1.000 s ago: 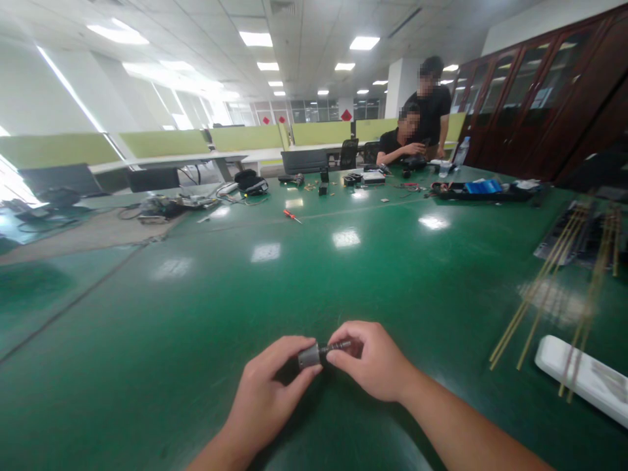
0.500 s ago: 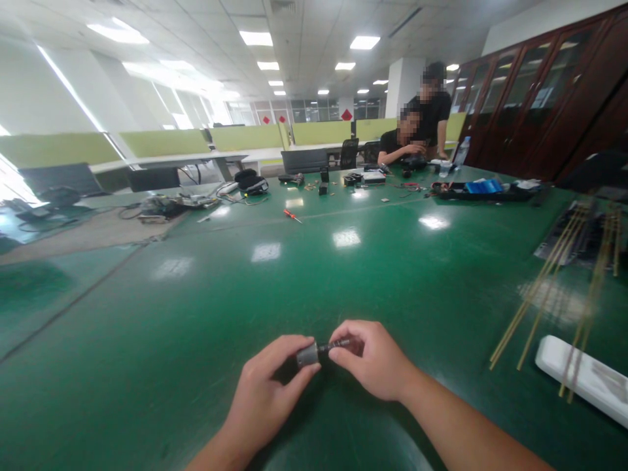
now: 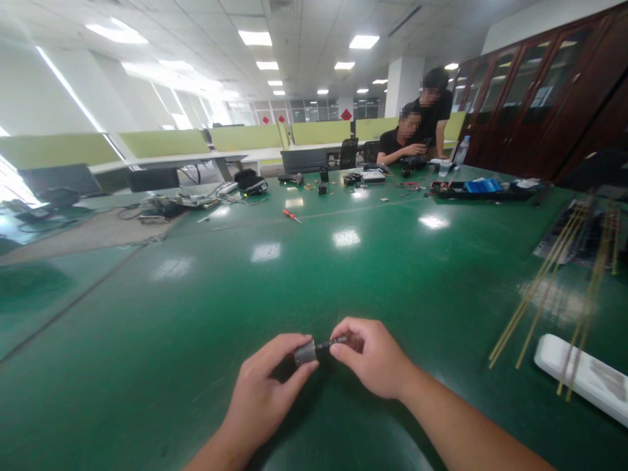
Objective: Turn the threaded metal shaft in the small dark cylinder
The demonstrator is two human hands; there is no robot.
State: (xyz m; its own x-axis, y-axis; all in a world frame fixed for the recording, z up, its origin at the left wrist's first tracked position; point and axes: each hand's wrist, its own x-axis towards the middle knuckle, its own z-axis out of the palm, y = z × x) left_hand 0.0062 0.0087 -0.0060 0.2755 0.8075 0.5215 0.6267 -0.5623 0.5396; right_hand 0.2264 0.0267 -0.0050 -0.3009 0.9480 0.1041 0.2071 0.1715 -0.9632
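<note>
Near the front of the green table, my left hand (image 3: 267, 389) is closed on a short grey cylinder (image 3: 305, 353), gripped between thumb and fingers. A thin dark ribbed shaft (image 3: 324, 345) sticks out of the cylinder's right end, pointing right and slightly up. My right hand (image 3: 375, 358) pinches the far end of that shaft between thumb and fingertips. Whether shaft and cylinder are one piece, I cannot tell. Both hands are just above the tabletop.
A red screwdriver (image 3: 291, 215) lies farther up the green table (image 3: 220, 294). Thin yellowish rods (image 3: 540, 294) and a white oblong device (image 3: 579, 369) are at right. A black tray (image 3: 483, 191) and cables stand farther back. Two people (image 3: 417, 131) are at the far end.
Both hands and the cylinder with its shaft have shifted very slightly left and up. The grips look the same. A far person's hand now shows a dark object.
</note>
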